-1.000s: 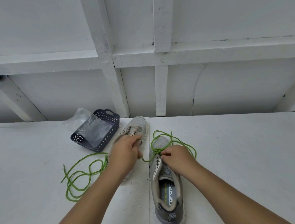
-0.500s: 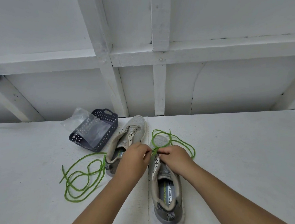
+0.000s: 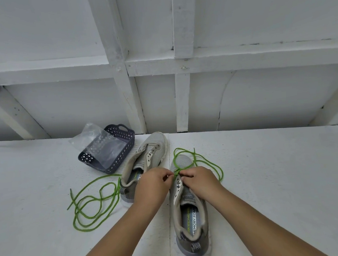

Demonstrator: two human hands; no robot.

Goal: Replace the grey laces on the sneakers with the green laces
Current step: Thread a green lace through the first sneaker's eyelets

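Both hands pinching green lace [image 3: 199,161] at R sneaker [image 3: 189,211] eyelets: L hand [image 3: 153,186], R hand [image 3: 200,181], grip narrow. Risking tip slipping out, loops snagging.

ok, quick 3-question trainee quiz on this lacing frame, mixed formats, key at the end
1. True or false: the left hand and right hand both pinch the green lace on the near sneaker.
2. The plastic bag lies: A) in the basket B) inside the far sneaker C) under the spare green lace.
3. Fill in: the spare green lace lies loose on the ____.

Key: 1 true; 2 A; 3 table.
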